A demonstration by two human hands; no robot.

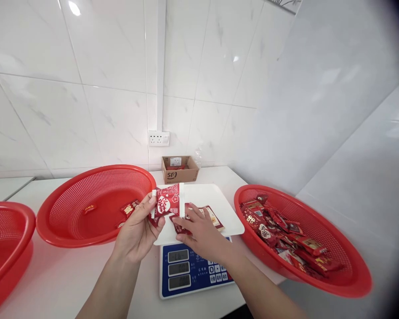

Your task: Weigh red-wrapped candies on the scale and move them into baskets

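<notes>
My left hand (136, 232) is closed on a red snack packet (168, 200) with white crimped ends, held above the scale's pan. A darker red edge shows beneath that packet, close to my fingers; I cannot tell whether it is a second packet in the grip. On the white weighing pan (228, 217), my right hand (199, 230) reaches over several flat packets (213, 218) with its fingers spread, touching a dark red one (179, 225). The blue keypad and displays of the digital scale (179, 269) face me, partly covered by my right wrist.
A red perforated basket (96, 175) with a few packets stands left, another red basket (9, 212) at the far left edge. To the right, a red basket (349, 248) holds many packets. A small cardboard box (181, 176) sits behind the scale near the tiled wall.
</notes>
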